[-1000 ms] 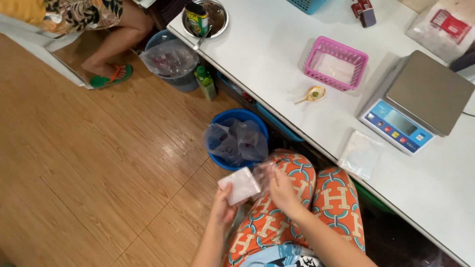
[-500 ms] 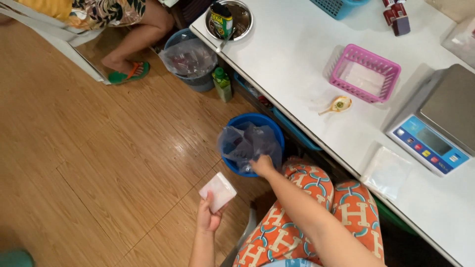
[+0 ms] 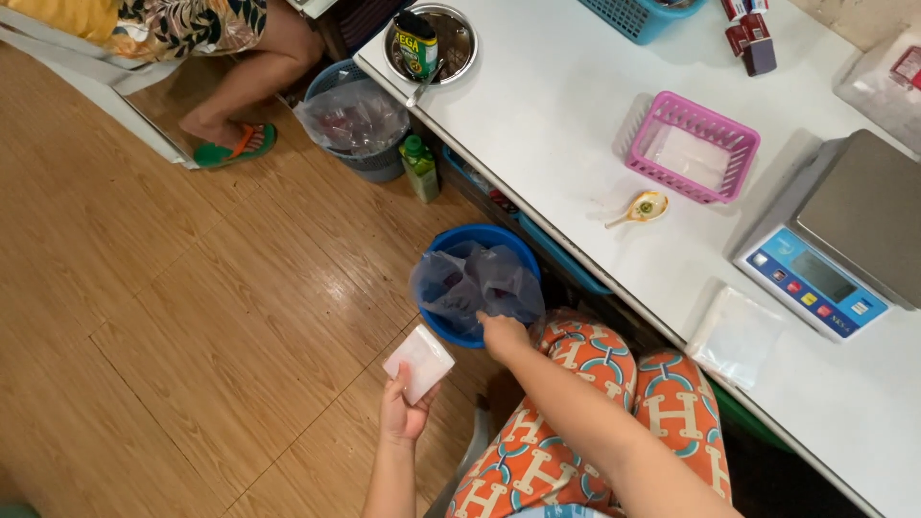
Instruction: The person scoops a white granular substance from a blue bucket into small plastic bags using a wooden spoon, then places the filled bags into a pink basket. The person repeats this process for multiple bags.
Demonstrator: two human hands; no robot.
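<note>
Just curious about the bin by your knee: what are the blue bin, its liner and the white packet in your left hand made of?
Blue bin: looks like smooth moulded plastic, evenly coloured. Liner bag: thin translucent plastic film, crinkled and glossy; right hand touches it. White packet in left hand: probably paper or matte plastic; unclear.

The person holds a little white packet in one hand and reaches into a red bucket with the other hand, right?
Not quite: the bucket is blue, not red. The head view shows the left hand holding the white packet while the right hand reaches the bag-lined bucket's rim.
</note>
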